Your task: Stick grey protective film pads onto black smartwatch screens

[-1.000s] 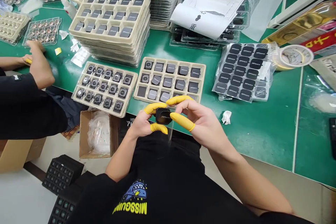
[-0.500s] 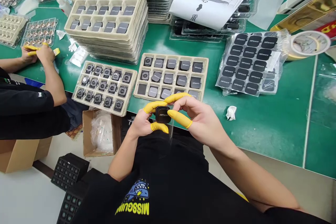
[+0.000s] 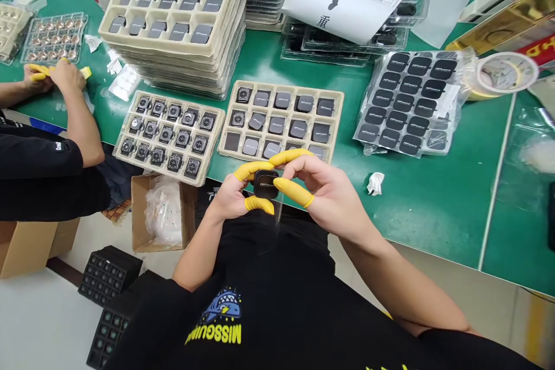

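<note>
A black square smartwatch body (image 3: 264, 184) with pale lettering on its face is held up in front of me. My left hand (image 3: 232, 196), in yellow finger cots, grips it by its edges between thumb and fingers. At its right edge my right hand (image 3: 314, 188) closes thumb and forefinger on it. Something thin and clear seems to hang below. Just behind my hands is a cream tray (image 3: 224, 153) with lettered black squares and a few watch bodies in its pockets. To its left another cream tray (image 3: 208, 178) is filled with watch bodies, round sensors up.
Tall stacked trays (image 3: 173, 58) stand at the back left. Sheets of black square stickers (image 3: 396, 121) lie right, beside a tape roll (image 3: 507, 72). A crumpled white scrap (image 3: 375, 183) is nearer. At far left work a co-worker's hands (image 3: 65, 76). An open carton (image 3: 188, 214) stands below the table.
The whole view has shifted slightly, so the table and trays appear a little up and left. Both my hands keep nearly the same hold on the smartwatch body.
</note>
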A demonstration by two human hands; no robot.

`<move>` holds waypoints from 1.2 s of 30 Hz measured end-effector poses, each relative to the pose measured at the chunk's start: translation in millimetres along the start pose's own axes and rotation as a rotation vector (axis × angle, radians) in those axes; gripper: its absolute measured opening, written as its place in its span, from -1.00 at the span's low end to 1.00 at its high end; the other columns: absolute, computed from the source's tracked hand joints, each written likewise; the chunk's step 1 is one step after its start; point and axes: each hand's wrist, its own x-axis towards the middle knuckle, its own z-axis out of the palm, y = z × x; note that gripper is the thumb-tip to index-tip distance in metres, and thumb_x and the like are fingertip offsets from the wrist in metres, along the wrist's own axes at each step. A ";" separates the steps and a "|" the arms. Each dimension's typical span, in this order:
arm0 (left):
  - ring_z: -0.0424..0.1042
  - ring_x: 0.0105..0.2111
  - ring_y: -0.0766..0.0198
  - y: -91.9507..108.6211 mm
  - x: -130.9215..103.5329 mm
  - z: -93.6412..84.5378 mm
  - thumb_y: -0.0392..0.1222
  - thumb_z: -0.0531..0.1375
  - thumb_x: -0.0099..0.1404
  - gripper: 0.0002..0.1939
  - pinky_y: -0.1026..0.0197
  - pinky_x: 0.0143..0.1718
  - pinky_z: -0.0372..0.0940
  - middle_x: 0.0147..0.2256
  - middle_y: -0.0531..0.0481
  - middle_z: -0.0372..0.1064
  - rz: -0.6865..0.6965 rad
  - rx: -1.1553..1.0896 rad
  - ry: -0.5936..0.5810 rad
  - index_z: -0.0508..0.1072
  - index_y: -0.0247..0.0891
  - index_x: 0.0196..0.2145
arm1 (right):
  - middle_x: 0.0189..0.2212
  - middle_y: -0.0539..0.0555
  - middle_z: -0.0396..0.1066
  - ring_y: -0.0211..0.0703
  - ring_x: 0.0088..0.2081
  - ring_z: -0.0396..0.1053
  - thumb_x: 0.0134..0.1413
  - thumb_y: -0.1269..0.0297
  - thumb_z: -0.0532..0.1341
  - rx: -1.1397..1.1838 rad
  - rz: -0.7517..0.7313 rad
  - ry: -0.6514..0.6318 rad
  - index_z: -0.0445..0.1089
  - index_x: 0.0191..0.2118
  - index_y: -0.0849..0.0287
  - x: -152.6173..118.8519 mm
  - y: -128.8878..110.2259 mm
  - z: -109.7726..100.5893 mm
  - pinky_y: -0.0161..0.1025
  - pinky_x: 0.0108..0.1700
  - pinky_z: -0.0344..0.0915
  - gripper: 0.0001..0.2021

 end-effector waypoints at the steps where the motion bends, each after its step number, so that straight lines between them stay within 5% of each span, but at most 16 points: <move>1: 0.71 -0.02 0.03 0.2 0.1 0.2 0.40 0.60 -0.01 0.00 0.11 0.05 0.58 0.07 -0.17 0.67 0.002 -0.001 -0.004 0.56 -0.13 0.28 | -0.08 0.12 0.59 0.05 0.01 0.53 0.37 -0.19 0.42 -0.002 0.004 0.002 0.49 -0.27 0.03 -0.1 0.0 -0.3 -0.02 0.07 0.46 -0.60; 17: 0.74 -0.04 0.06 3.7 5.1 2.3 0.21 0.62 0.12 -0.11 0.16 0.03 0.60 0.04 -0.16 0.70 0.102 -0.007 -0.056 0.54 -0.13 0.32 | 0.00 0.12 0.60 0.02 0.01 0.57 0.30 -0.14 0.49 0.052 0.046 -0.018 0.52 -0.28 0.03 -0.1 2.6 -3.6 -0.02 0.12 0.52 -0.64; 23: 0.74 0.03 -0.04 3.2 6.8 4.3 0.29 0.58 0.12 -0.10 0.01 0.12 0.60 0.08 -0.16 0.68 0.116 0.064 -0.041 0.57 -0.24 0.28 | -0.04 0.12 0.57 0.02 0.05 0.55 0.32 -0.07 0.50 0.065 0.058 -0.038 0.52 -0.25 0.03 -0.8 8.0 -7.8 -0.05 0.11 0.51 -0.68; 31: 0.72 0.02 -0.03 7.1 5.7 2.2 0.32 0.62 0.06 -0.08 0.06 0.12 0.59 0.05 -0.21 0.70 0.000 0.056 -0.052 0.60 -0.21 0.25 | -0.05 0.12 0.55 0.04 0.04 0.53 0.33 -0.11 0.48 0.031 0.061 -0.031 0.52 -0.23 0.03 -0.7 14.6 -6.7 -0.02 0.09 0.48 -0.67; 36: 0.72 0.01 -0.02 10.4 4.8 2.3 0.35 0.61 0.04 -0.05 0.07 0.10 0.59 0.07 -0.21 0.70 -0.010 0.096 -0.030 0.59 -0.19 0.26 | -0.06 0.08 0.55 -0.04 -0.05 0.50 0.41 0.12 0.41 -0.141 -0.054 0.025 0.50 -0.19 0.01 -3.3 18.9 -2.4 -0.06 0.02 0.44 -0.84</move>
